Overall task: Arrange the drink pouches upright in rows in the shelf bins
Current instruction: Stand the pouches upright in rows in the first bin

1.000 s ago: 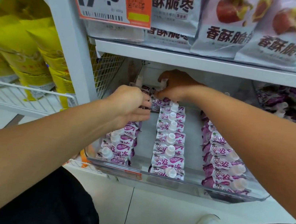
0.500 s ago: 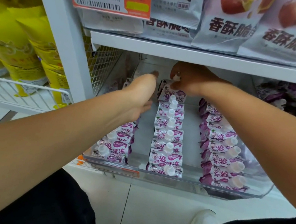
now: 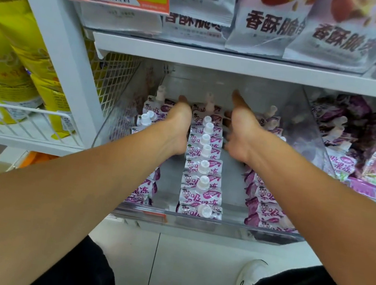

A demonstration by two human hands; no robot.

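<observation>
Purple-and-white drink pouches with white caps stand in three rows inside a clear plastic shelf bin (image 3: 206, 225). The middle row (image 3: 202, 169) runs from front to back between my two hands. My left hand (image 3: 177, 126) lies flat on edge along the left side of that row, fingers straight. On the row's right side my right hand (image 3: 240, 130) is held the same way, thumb up. The left row (image 3: 151, 117) and the right row (image 3: 263, 202) are partly hidden by my forearms.
A second bin (image 3: 363, 154) at the right holds several pouches in a loose heap. Above, a white shelf (image 3: 242, 64) carries large snack bags (image 3: 271, 20). Yellow bags (image 3: 12, 55) sit in a wire basket at left. My shoe (image 3: 247, 278) is on the floor below.
Both hands have let go and straightened. The left moved from the left row to the middle row's left side; the right came down from the back pouch to its right side.
</observation>
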